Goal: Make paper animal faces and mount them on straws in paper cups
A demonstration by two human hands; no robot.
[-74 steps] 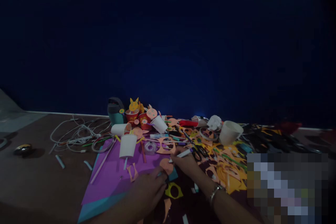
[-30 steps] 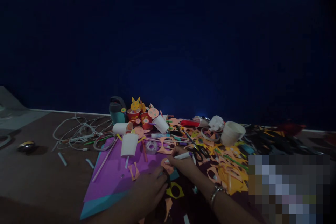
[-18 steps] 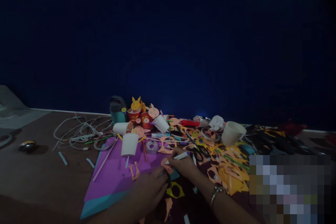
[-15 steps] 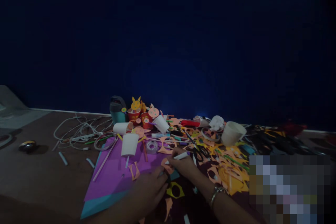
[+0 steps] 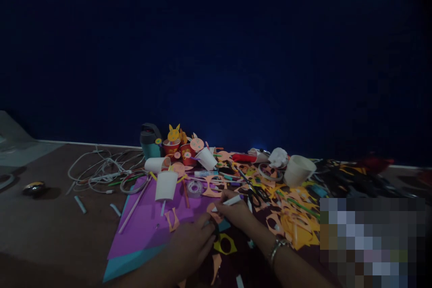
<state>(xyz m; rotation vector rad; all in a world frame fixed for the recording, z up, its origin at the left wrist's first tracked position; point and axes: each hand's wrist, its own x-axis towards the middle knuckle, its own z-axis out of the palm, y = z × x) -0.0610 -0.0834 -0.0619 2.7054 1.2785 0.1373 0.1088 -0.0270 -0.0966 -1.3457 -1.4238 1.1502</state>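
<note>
My right hand (image 5: 234,210) is closed around a white marker (image 5: 232,200) with a purple end, its tip down at a round orange paper piece (image 5: 212,208). My left hand (image 5: 195,240) has its fingers bent together at the near edge of that orange piece, gripping it. Both hands partly cover the piece, so any marks on it are hidden. Just below lies a yellow paper scrap (image 5: 221,246) with a round hole. A purple sheet (image 5: 135,234) lies left of my hands, over a blue sheet (image 5: 130,263).
A white paper cup (image 5: 166,185) stands on the purple sheet, near a tape roll (image 5: 195,188). Scissors (image 5: 254,195) lie among paper scraps (image 5: 299,227) to the right. White cables (image 5: 101,173) coil at left. Red cups (image 5: 172,149) and a teal bottle (image 5: 150,146) stand behind.
The marker and right fingers have shifted very slightly at the orange piece. The left hand keeps its place, and the whole view moves only a little.
</note>
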